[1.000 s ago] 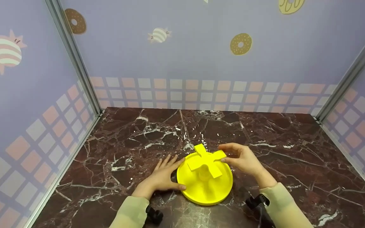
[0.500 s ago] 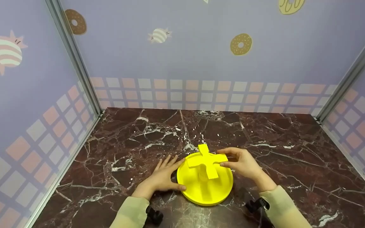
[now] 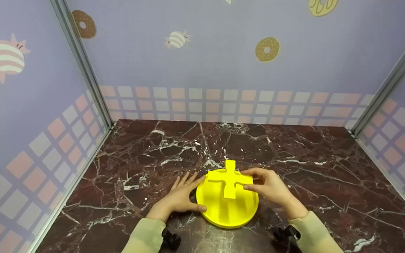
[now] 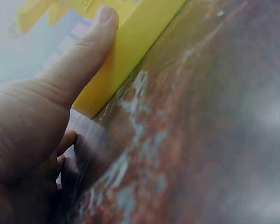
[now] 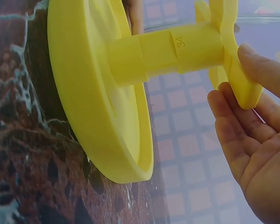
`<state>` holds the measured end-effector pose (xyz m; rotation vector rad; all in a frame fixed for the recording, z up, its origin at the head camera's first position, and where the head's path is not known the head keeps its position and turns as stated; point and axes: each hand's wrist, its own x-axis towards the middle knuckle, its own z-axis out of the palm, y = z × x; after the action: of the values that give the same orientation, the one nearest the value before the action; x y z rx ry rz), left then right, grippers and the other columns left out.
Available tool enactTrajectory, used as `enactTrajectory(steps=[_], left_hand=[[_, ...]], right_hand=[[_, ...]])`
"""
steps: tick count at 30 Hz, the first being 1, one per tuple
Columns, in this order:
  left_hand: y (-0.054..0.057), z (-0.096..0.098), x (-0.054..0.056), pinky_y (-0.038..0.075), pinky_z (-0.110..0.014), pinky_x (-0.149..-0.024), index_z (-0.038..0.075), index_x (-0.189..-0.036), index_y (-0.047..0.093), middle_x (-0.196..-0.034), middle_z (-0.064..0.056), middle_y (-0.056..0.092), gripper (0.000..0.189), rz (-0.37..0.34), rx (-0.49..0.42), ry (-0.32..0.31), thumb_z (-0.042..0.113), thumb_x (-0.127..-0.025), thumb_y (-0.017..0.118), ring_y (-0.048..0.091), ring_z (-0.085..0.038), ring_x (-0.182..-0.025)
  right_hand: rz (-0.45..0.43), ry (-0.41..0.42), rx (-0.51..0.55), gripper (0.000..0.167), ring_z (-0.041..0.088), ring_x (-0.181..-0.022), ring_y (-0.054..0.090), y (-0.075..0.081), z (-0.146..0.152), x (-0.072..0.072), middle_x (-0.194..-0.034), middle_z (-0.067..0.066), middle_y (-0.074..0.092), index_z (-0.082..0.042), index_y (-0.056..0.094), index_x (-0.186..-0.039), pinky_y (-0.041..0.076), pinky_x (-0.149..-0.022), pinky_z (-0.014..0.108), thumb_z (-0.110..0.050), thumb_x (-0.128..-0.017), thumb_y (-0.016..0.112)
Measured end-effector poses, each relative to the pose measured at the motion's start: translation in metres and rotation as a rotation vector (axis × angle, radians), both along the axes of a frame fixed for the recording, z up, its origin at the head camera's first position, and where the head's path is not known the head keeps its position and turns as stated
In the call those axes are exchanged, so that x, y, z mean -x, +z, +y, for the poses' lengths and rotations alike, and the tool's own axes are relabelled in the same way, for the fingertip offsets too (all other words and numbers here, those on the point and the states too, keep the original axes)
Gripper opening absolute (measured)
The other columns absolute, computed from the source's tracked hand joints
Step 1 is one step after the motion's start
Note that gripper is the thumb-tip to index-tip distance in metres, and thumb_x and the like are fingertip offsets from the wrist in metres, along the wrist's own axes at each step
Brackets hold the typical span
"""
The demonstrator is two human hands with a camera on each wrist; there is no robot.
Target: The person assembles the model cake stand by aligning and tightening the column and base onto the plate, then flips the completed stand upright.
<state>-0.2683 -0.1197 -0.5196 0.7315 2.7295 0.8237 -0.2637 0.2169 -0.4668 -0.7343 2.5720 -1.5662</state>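
Observation:
A yellow round dish with a low rim (image 3: 223,218) rests on the table in front of me. From its middle rises a thick post (image 5: 161,53) marked 34, topped by a four-armed cross handle (image 3: 230,180). My right hand (image 3: 273,187) pinches the handle's right arm, thumb on top and fingers beneath. At the dish's left side lies my left hand (image 3: 181,197), fingers straight and spread toward the back. Its thumb (image 4: 84,58) presses on the rim in the left wrist view. The left fingers are mostly hidden there.
The dark red marbled tabletop (image 3: 146,151) has white veins. Lilac walls with printed sweets and tiles (image 3: 213,66) enclose it at the back and both sides, with metal posts (image 3: 83,63) at the corners. Black cameras (image 3: 171,239) sit at both wrists.
The cross handle has turned clockwise as seen from above, its right arm swinging toward me. My right hand has followed it slightly nearer. The left hand and dish have stayed put.

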Motion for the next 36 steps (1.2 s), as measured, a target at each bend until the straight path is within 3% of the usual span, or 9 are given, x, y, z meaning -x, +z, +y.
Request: enactTrajectory(steps=[11, 19, 26, 36], left_hand=[[-0.002, 0.001, 0.001, 0.0, -0.065, -0.13, 0.027, -0.165, 0.027, -0.173, -0.015, 0.016, 0.111, 0.004, 0.016, 0.013, 0.065, -0.076, 0.081, 0.004, -0.043, -0.161], [-0.002, 0.001, 0.001, 0.0, -0.065, -0.13, 0.029, -0.165, 0.026, -0.173, -0.014, 0.016, 0.112, 0.004, 0.011, 0.014, 0.067, -0.075, 0.081, 0.004, -0.042, -0.161], [-0.002, 0.0, 0.001, 0.0, -0.065, -0.129, 0.028, -0.165, 0.026, -0.173, -0.015, 0.016, 0.113, 0.013, 0.013, 0.01, 0.069, -0.074, 0.08, 0.004, -0.043, -0.161], [-0.003, 0.0, 0.002, 0.0, -0.065, -0.13, 0.028, -0.165, 0.026, -0.173, -0.015, 0.016, 0.114, 0.008, 0.023, 0.013, 0.07, -0.073, 0.08, 0.003, -0.043, -0.161]], right_hand=[[0.021, -0.015, 0.009, 0.039, 0.017, -0.102, 0.072, -0.001, -0.003, -0.009, -0.13, 0.02, 0.07, -0.001, 0.071, -0.123, 0.063, -0.089, 0.031, -0.012, -0.087, 0.082], [0.055, -0.039, -0.028, 0.039, 0.031, -0.107, 0.071, 0.0, -0.005, -0.016, -0.129, 0.017, 0.07, -0.005, 0.071, -0.122, 0.062, -0.092, 0.034, -0.015, -0.086, 0.084], [0.088, -0.052, -0.058, 0.041, 0.022, -0.104, 0.071, -0.001, -0.007, -0.021, -0.128, 0.015, 0.072, -0.007, 0.072, -0.119, 0.062, -0.091, 0.028, -0.016, -0.082, 0.087], [0.109, -0.002, -0.034, 0.048, 0.017, -0.102, 0.073, 0.0, -0.006, -0.024, -0.126, 0.019, 0.071, -0.003, 0.071, -0.118, 0.062, -0.09, 0.026, -0.021, -0.077, 0.088]])
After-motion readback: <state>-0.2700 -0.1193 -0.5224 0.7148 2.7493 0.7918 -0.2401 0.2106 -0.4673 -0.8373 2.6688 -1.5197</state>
